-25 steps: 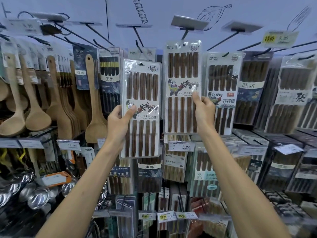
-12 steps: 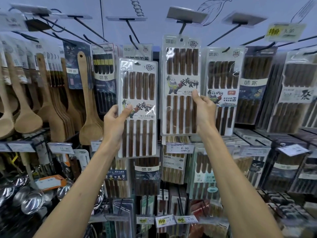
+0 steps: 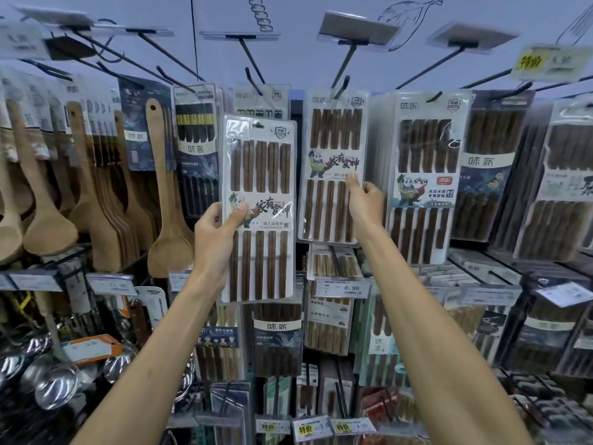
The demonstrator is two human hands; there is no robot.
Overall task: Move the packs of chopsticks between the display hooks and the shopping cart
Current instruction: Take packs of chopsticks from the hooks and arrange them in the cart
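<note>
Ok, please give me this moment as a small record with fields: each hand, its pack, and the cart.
left hand: grips the left chopstick pack at its left edge, thumb on the front
left chopstick pack: on no hook, hang hole free
right hand: pinches the right chopstick pack at its right edge
right chopstick pack: top at a display hook
shopping cart: not in view

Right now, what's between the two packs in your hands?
Only a thin dark gap, seen in the head view: the left pack and right pack don't touch.
</note>
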